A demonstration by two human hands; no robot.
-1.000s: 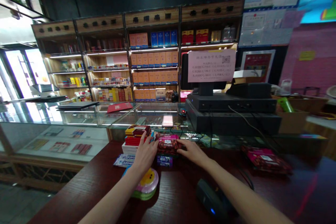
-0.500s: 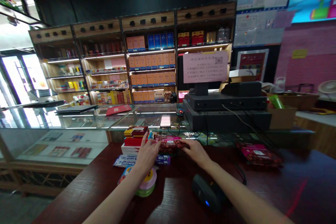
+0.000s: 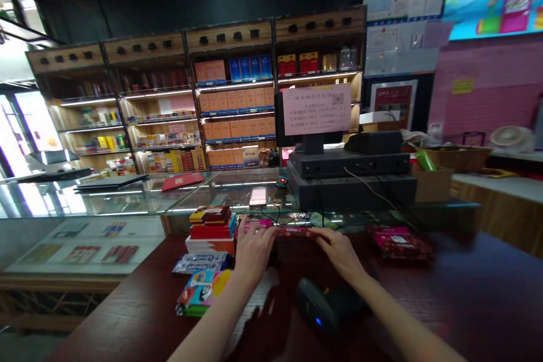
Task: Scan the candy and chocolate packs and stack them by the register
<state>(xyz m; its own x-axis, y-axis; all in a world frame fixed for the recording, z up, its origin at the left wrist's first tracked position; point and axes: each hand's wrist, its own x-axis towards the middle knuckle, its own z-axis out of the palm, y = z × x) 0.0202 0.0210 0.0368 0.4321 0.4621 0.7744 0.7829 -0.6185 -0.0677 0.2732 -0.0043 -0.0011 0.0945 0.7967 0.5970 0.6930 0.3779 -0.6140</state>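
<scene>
- Versus 1 s ago: my hands have shifted right, off the box stack (image 3: 211,225); the red snack packet (image 3: 294,232) now sits flatter, 12 o'clock on the counter (image 3: 127,317).
- My left hand (image 3: 253,246) grips its 9 o'clock end and my right hand (image 3: 339,250) its 3 o'clock end, palms down.

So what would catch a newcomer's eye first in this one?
The left hand and right hand rest on the ends of a red packet at the far edge of the dark wooden counter. Behind it, lit shelves of orange boxes glow, with a cash register bearing a pink notice to the right.
</scene>
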